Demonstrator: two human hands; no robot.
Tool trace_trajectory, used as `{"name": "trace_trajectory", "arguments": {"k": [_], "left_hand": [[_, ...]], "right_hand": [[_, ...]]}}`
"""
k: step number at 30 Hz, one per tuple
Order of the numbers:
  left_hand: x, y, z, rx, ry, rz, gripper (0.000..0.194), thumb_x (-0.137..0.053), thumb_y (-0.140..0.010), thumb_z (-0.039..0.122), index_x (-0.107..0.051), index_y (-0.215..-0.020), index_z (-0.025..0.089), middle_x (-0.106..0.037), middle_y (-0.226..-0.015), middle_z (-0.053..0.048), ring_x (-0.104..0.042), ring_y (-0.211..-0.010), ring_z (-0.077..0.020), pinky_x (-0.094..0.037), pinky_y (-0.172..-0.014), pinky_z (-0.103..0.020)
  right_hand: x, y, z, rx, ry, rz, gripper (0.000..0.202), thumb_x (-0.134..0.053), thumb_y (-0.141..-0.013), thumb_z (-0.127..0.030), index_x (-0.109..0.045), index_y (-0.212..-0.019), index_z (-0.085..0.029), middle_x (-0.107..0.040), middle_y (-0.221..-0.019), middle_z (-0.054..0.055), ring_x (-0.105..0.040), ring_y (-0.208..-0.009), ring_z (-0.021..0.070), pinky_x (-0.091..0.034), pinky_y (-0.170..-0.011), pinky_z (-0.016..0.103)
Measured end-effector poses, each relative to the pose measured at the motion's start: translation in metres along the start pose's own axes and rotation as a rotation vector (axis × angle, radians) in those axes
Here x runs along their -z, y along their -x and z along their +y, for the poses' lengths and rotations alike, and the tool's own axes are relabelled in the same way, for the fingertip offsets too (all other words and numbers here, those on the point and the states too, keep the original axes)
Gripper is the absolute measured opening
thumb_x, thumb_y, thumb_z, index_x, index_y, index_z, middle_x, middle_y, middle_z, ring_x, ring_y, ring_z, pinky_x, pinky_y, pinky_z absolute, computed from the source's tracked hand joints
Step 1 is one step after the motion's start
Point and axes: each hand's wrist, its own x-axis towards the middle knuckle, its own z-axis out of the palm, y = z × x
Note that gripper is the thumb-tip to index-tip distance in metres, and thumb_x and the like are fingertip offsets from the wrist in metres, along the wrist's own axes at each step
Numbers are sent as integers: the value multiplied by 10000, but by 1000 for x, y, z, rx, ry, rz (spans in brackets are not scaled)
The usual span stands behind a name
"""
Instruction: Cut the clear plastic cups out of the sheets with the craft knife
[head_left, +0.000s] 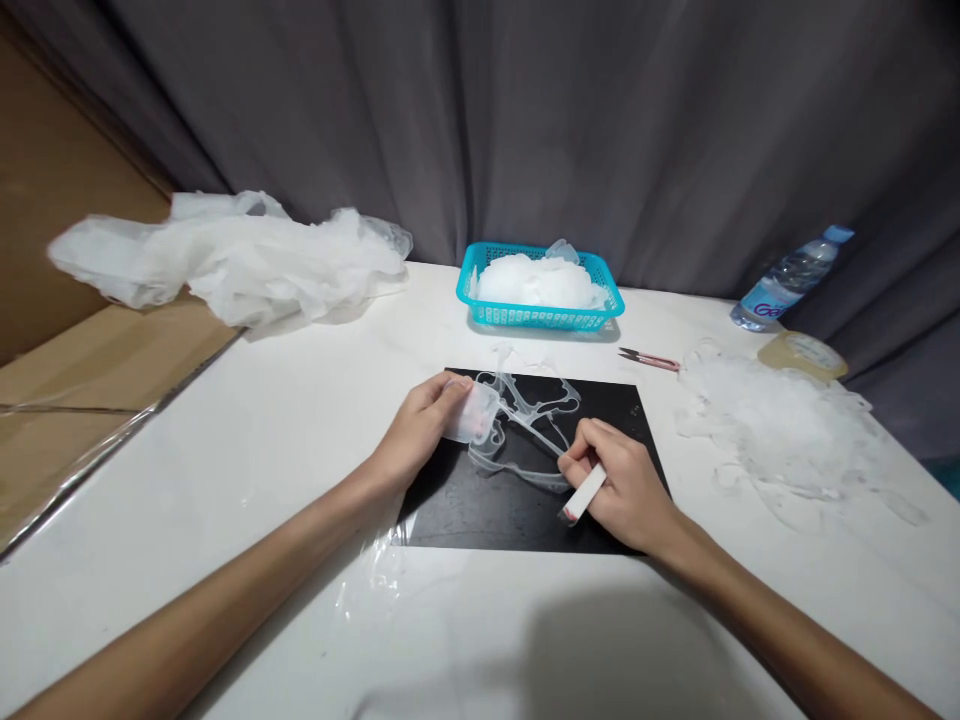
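Head view: your left hand (420, 425) is pinching a translucent, round-cornered square piece (472, 412), its surface smooth and filmy. Your right hand (619, 480) is closing round a flat white stick (586, 494), dark and reddish at its exposed end. The hands are working apart, facing each other over a matte black board (472, 515). The square piece is lying at your left fingertips, left of the right hand; the left is nearer. From its right side, sheer cut-out trim (532, 408) is spreading over the board in curls, one narrow strip running diagonally down towards your right fingertips. Whether those are pinching the strip, I cannot tell. Thread snips (651, 360) are resting beyond the board, near a frilly, translucent heap (787, 440).
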Motion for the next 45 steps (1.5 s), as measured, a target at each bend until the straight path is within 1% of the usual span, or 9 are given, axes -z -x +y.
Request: {"name": "trace_trajectory", "arguments": {"k": [3,6,10,13,19,27,35,40,45], "left_hand": [[-5,5,4,-43,-73,-100,345,-645,-947,506,-614,-885,168,-593,-749,14,-554,-665,-142,-445,-634,-249],[-9,13,9,-120,-164,-217,327,-593,-994,497,-603,-901,183,-583,-773,19,-548,-695,-142,-436,-646,-247],[-9,18,11,-176,-236,-300,303,-544,-1036,456,-593,-900,190,-556,-811,25,-515,-728,-130,-412,-671,-244],[-10,19,9,-168,-211,-319,303,-544,-1039,469,-582,-916,195,-532,-815,32,-488,-712,-123,-389,-652,-244],[-10,18,3,-118,-174,-356,331,-764,-906,474,-568,-958,213,-558,-819,37,-522,-707,-125,-405,-617,-232],[-5,16,17,-171,-251,-424,258,-732,-924,438,-729,-1029,203,-696,-1013,-44,-629,-849,-182,-488,-705,-268],[-7,19,17,-160,-241,-473,263,-791,-875,441,-764,-983,202,-711,-957,-44,-640,-815,-185,-493,-682,-265],[-9,19,16,-95,-142,-478,282,-839,-834,395,-730,-995,190,-677,-900,-19,-625,-778,-163,-496,-680,-253],[-10,18,16,-65,-9,-417,314,-866,-805,348,-683,-1004,189,-666,-898,-13,-631,-794,-160,-517,-695,-247]], "right_hand": [[-3,0,0,28,33,-5,208,-586,-890,-128,-458,-767,-237,-512,-697,-30,-524,-665,155,-394,-609,288],[-2,-2,-1,48,43,64,145,-629,-875,-156,-529,-948,-231,-577,-854,11,-575,-791,189,-454,-686,319],[3,-9,-3,110,-36,74,514,-641,-902,-182,-478,-1386,-241,-574,-1319,112,-573,-1065,252,-513,-853,398],[2,-14,-3,125,-88,-38,547,-630,-972,-225,-446,-1484,-289,-576,-1409,91,-546,-1135,263,-506,-949,441],[-10,-12,4,76,-152,-79,138,-617,-1029,-250,-691,-1145,-247,-665,-965,50,-564,-928,218,-504,-853,382],[-7,-12,-3,123,-193,-53,111,-603,-1040,-219,-698,-1087,-249,-716,-935,27,-554,-899,208,-481,-832,375],[-6,-10,-7,110,-140,-48,91,-561,-1051,-209,-646,-1033,-239,-647,-892,27,-545,-895,205,-465,-797,351],[-7,-8,-8,120,-92,171,91,-590,-1022,-203,-570,-1104,-237,-607,-1060,63,-542,-954,213,-463,-814,369],[-5,-1,-12,162,-65,269,142,-668,-964,-249,-527,-947,-243,-563,-881,24,-531,-812,200,-447,-718,358]]}}
